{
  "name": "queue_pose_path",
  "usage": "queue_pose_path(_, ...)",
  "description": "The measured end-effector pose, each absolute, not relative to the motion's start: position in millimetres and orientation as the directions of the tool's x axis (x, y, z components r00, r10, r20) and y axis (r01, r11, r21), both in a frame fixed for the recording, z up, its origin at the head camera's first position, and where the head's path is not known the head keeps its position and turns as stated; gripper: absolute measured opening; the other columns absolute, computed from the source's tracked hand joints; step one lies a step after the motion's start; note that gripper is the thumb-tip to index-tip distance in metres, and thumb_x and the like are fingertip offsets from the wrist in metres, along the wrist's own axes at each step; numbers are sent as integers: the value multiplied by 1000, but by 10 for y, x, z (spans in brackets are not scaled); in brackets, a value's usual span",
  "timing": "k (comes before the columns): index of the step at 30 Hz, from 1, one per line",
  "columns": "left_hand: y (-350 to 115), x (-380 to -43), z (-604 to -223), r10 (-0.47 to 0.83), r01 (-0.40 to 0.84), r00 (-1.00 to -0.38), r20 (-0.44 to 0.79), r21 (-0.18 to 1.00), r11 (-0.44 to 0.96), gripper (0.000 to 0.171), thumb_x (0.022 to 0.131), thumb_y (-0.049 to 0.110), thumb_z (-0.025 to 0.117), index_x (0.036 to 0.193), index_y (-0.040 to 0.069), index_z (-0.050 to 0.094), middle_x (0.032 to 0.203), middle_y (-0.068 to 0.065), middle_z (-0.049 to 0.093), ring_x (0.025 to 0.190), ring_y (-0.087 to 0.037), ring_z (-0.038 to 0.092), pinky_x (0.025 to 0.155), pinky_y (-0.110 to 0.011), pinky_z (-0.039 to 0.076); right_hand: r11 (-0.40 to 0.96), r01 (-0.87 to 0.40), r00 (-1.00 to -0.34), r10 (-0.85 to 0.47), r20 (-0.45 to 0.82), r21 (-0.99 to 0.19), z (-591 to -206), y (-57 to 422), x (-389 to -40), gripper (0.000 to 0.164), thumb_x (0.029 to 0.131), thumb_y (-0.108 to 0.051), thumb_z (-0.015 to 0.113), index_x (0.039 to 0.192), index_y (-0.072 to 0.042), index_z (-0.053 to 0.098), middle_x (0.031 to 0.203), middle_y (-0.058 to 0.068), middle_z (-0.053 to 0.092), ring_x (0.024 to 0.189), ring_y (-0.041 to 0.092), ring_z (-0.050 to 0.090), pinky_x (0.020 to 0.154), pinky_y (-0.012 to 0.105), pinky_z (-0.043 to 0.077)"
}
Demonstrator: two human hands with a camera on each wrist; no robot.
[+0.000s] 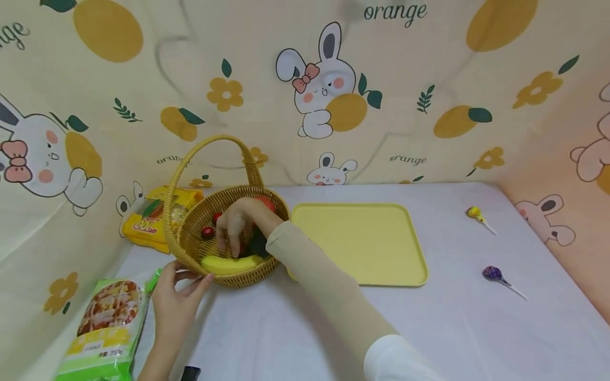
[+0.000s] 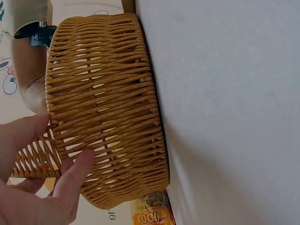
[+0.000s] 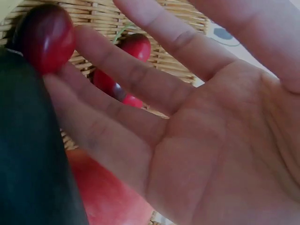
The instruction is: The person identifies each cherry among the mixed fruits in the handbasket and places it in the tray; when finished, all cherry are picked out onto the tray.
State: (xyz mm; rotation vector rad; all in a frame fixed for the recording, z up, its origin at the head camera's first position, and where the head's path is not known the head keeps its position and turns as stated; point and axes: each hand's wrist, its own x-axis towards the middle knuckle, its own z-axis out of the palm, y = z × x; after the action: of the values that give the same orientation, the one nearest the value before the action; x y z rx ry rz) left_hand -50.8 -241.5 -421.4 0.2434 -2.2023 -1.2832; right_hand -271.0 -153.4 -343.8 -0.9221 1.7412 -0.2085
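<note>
In the head view a wicker basket (image 1: 267,272) with a tall arched handle stands left of centre. My left hand (image 1: 176,296) grips its near left rim by the foot of the handle, the thumb (image 2: 77,176) pressed on the outer weave. Inside the basket, my right hand (image 1: 240,222) reaches down with its fingers spread and fairly straight. Their tips lie by a dark red cherry (image 3: 49,40), perhaps touching it. More cherries (image 3: 137,47) lie behind the fingers. A smooth dark green item (image 3: 35,145), a larger red fruit (image 3: 105,192) and a banana (image 1: 231,264) share the basket.
A yellow tray (image 1: 357,243) lies right of the basket. Two lollipops, one yellow (image 1: 475,213) and one purple (image 1: 493,273), rest at the far right. A yellow snack bag (image 1: 150,227) stands behind the basket, and a green food packet (image 1: 107,323) lies at front left.
</note>
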Motion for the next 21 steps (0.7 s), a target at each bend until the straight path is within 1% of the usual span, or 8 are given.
queue_pose_path(3, -2409, -500, -4214, -427, 117, -819, 383, 841, 529, 48, 78, -6, 82, 119, -6, 57, 109, -7, 55, 90, -7, 57, 71, -10, 59, 692, -427, -81, -670, -738, -582, -3486, -1543, -2698, 41, 88, 1, 73, 128, -5, 63, 122, 6, 57, 96, 16, 64, 95, 30, 58)
queue_pose_path(8, -2416, -509, -4223, -417, 125, -823, 387, 838, 532, 48, 79, -5, 82, 120, -6, 57, 110, -7, 55, 90, -9, 57, 72, -10, 59, 701, -422, -84, -662, -745, -576, -3507, -1578, -2678, 38, 88, 6, 71, 124, -4, 64, 122, 4, 56, 99, 16, 64, 95, 28, 58)
queue_pose_path(11, -2418, -514, -4231, -415, 124, -823, 388, 835, 536, 49, 79, -4, 82, 121, -5, 57, 110, -7, 56, 90, -9, 57, 71, -10, 59, 698, -468, -97, -650, -754, -542, -3513, -1602, -2679, 36, 88, 7, 71, 121, -5, 66, 122, 3, 55, 100, 15, 62, 94, 27, 58)
queue_pose_path(16, -2421, -519, -4241, -416, 112, -825, 383, 831, 544, 48, 79, -2, 82, 121, -4, 58, 110, -7, 56, 90, -8, 57, 71, -10, 59, 637, -604, -126, -669, -732, -478, -3535, -1631, -2697, 30, 89, 6, 70, 114, -11, 71, 120, 0, 57, 98, 10, 52, 87, 24, 57)
queue_pose_path(18, -2423, -517, -4239, -417, 111, -824, 384, 831, 545, 48, 79, -2, 82, 120, -4, 58, 110, -7, 56, 90, -7, 57, 71, -10, 59, 621, -606, -130, -694, -709, -497, -3531, -1623, -2702, 27, 90, 6, 69, 111, -10, 73, 116, 0, 59, 93, 11, 51, 83, 25, 57)
queue_pose_path(19, -2423, -514, -4238, -419, 111, -822, 385, 831, 545, 48, 79, -3, 82, 120, -4, 58, 110, -7, 56, 90, -7, 57, 71, -10, 59, 604, -600, -128, -720, -682, -524, -3525, -1610, -2709, 25, 90, 6, 69, 110, -9, 73, 113, 0, 60, 91, 10, 51, 82, 25, 58)
queue_pose_path(21, -2423, -509, -4232, -421, 117, -818, 391, 831, 544, 48, 79, -3, 82, 119, -4, 58, 109, -7, 55, 90, -7, 57, 71, -10, 59, 549, -552, -112, -795, -597, -628, -3497, -1551, -2738, 24, 91, 7, 67, 111, -5, 73, 107, 3, 61, 86, 12, 53, 79, 27, 60)
